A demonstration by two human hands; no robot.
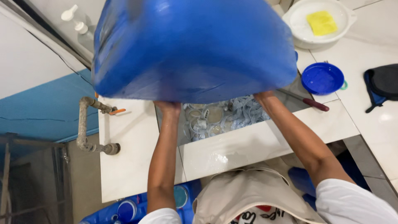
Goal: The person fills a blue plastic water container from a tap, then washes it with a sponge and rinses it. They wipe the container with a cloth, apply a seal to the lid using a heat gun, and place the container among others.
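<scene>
White tiled counter fills the room below us [137, 166], glossy and wet near the front edge, with a blue-painted wall [45, 112] dropping away on the far left. A rough, crusted pipe [83, 124] bends down that side, ending in a tap with a small orange handle [118, 111]. Up in the corner stands a white pump bottle [74, 18].

Now the action: the left hand [168, 107] is pressed up against the underside of a big blue plastic drum [192, 47], which is hoisted high over the sink [219, 116]. The drum is smooth and rounded at the corners, a little scuffed, and it hides most of both palms, so I can't truly tell how the fingers are set; they look flattened against it rather than curled around anything. Below, the sunken sink holds water and a jumble of round glass dishes and clear rings, shiny and overlapping.

The right hand [265, 97] props the drum's other lower edge, forearm stretched straight up. To my eye this is the tipping stage, the drum held over the basin; carrying on would call for both arms keeping it level and steady, since it is bulky and the counter is slick.

Further right, a dark red-handled tool [309, 103] lies by the sink, then a round blue lid [322, 78], a white bowl [344, 29] with a yellow sponge [321, 23] inside, and a black cloth [383, 83] at the edge.
</scene>
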